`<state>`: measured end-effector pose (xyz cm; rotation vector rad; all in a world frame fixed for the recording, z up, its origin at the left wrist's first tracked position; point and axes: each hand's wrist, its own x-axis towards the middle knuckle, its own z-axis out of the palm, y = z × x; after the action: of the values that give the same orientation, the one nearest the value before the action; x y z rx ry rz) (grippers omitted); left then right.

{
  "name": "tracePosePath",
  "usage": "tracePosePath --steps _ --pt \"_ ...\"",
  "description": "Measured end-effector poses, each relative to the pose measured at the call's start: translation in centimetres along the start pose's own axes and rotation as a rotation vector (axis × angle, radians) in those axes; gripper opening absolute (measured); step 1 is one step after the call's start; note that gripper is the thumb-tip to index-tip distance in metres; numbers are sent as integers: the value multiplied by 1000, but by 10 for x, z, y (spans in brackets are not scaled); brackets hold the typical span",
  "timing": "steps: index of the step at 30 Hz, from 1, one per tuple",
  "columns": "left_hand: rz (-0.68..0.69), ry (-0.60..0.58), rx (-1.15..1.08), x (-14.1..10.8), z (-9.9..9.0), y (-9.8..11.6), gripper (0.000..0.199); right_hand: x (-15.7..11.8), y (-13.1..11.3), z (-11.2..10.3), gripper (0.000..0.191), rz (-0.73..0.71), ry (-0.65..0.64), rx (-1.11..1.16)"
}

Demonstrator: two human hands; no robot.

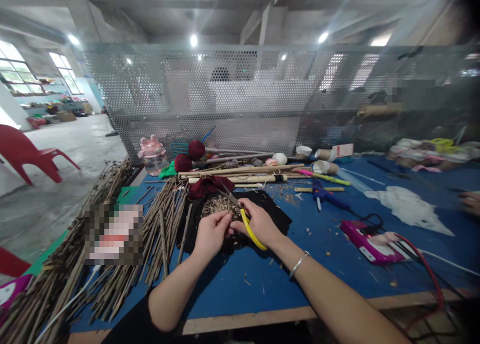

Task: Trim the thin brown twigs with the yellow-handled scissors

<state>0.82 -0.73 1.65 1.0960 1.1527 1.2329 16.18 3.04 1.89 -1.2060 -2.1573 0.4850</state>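
Yellow-handled scissors point(256, 235) are in my right hand point(258, 221), their blades pointing up and left over a heap of small cut twig pieces point(215, 205). Beside it, my left hand point(213, 232) has its thumb and forefinger pinched together; what they hold is too small to make out. The fingertips of both hands nearly meet. Under the heap lies a black cloth point(279, 215), with a dark red cloth point(202, 187) at its back edge. Long thin twigs point(150, 244) are spread to the left of my left hand.
A blue glue gun point(330, 198), a magenta power strip point(371, 244) and a white plastic bag point(408, 209) lie to the right. Sticks, dark red balls point(183, 163) and a pink bottle point(153, 156) stand along the back before a perforated metal screen point(225, 99). Another person's hand point(470, 201) shows at far right.
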Motion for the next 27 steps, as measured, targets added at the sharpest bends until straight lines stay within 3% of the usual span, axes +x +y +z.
tracePosePath --steps 10,19,27 --pt "9 35 91 -1 -1 2 32 0 4 -1 45 10 -16 -21" --pt "-4 48 25 4 -3 -4 31 1 6 1 40 36 -36 -61" --pt "103 13 46 4 -3 -7 29 0 4 7 56 -64 14 5"
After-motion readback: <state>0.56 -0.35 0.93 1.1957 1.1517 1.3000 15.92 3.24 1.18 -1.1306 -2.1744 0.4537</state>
